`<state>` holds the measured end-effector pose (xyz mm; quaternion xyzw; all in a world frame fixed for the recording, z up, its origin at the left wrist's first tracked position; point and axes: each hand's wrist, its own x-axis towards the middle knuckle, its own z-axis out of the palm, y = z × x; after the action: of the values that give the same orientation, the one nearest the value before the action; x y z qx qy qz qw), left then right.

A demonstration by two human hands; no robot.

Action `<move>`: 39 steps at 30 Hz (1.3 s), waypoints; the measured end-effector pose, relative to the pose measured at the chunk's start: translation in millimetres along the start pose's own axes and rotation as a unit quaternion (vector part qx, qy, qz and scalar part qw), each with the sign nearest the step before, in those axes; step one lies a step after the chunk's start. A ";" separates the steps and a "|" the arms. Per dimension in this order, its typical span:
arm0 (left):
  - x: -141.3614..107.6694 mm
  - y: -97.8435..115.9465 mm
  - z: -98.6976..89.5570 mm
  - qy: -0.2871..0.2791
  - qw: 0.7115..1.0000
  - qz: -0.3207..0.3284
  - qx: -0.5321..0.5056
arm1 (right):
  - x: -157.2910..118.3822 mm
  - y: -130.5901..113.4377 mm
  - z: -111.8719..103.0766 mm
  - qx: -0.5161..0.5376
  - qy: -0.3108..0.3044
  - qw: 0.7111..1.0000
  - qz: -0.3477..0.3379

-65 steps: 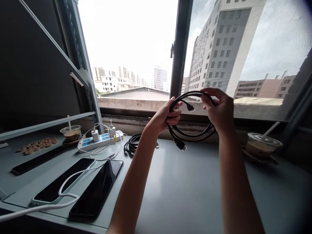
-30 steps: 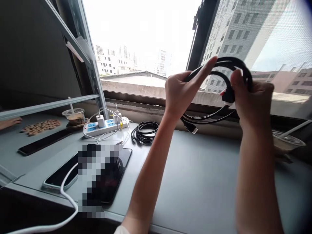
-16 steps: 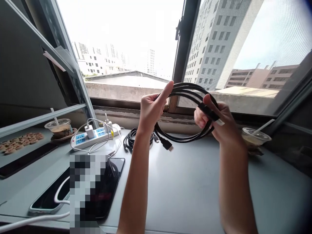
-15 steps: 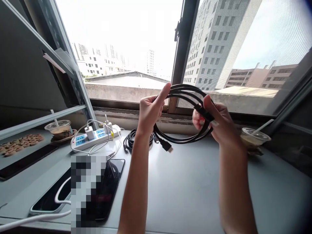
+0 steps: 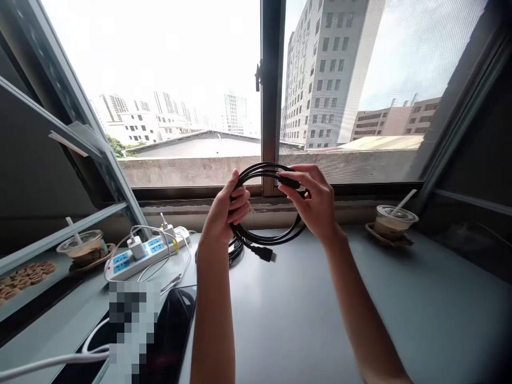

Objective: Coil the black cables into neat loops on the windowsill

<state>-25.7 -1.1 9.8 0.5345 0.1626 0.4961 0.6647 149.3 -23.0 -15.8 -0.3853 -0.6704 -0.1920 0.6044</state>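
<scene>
A black HDMI cable, wound into a loose coil, is held up above the desk between both hands. My left hand is closed around the coil's left side, thumb pointing up. On the upper right of the coil, my right hand pinches a thick black piece of the cable between thumb and fingers. One plug with a pale metal tip hangs from the bottom of the coil. Behind my left wrist a second black cable coil lies on the desk, partly hidden.
A white power strip with plugs and white cords sits at the left, near a dark tablet-like device. Lidded cups stand at the left and right. The window is behind the desk.
Both hands and the coil have shifted left and lower in view as the camera turned. My right hand has changed its hold, its fingers now over the thick piece from above.
</scene>
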 end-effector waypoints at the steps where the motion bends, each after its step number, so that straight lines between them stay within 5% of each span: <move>1: -0.6 0.7 1.9 -0.018 0.999 -0.011 -0.029 | 0.0 -1.2 -0.4 0.012 0.018 1.000 0.003; 7: -0.1 -6.9 18.6 -0.091 0.986 -0.041 -0.135 | 4.5 -7.2 -17.8 0.051 0.100 0.993 0.020; 11: 4.9 -20.7 36.6 -0.095 0.989 -0.009 -0.117 | 7.7 15.4 -23.7 0.068 0.145 0.987 0.032; 14: 12.5 -36.2 48.8 -0.068 0.995 0.000 -0.069 | 6.3 44.7 -18.0 0.079 0.195 0.973 0.092; 17: 20.8 -53.8 54.2 0.026 0.995 0.032 0.096 | 2.8 65.0 -11.1 0.060 0.216 0.965 0.137; 20: 24.3 -63.6 52.7 0.138 0.928 0.108 0.328 | 0.9 64.6 -8.7 0.030 0.198 0.966 0.165; 24: 20.1 -55.7 46.2 0.170 0.864 0.093 0.464 | 2.2 46.9 -9.0 0.069 0.168 0.960 0.212; 29: 22.0 -44.9 26.2 0.133 0.863 -0.051 0.484 | 0.0 48.7 -2.1 0.128 0.097 0.955 0.251; 32: 34.4 -57.0 3.9 0.089 0.863 -0.128 0.481 | -10.2 70.5 7.6 0.101 -0.057 0.931 0.347; 34: 44.7 -73.4 -13.4 0.084 0.833 -0.176 0.518 | -22.1 88.8 16.4 0.075 -0.169 0.890 0.417; 35: 49.6 -83.2 -22.0 0.090 0.802 -0.211 0.551 | -29.4 97.8 21.2 0.063 -0.198 0.877 0.433; 39: 62.0 -122.0 -48.6 0.090 0.755 -0.281 0.586 | -59.7 125.8 40.0 0.000 -0.315 0.817 0.483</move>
<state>25.5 85.0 -95.4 0.7027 0.6231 0.1408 0.3134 215.4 68.2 -107.1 -0.6992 -0.5520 0.2561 0.3754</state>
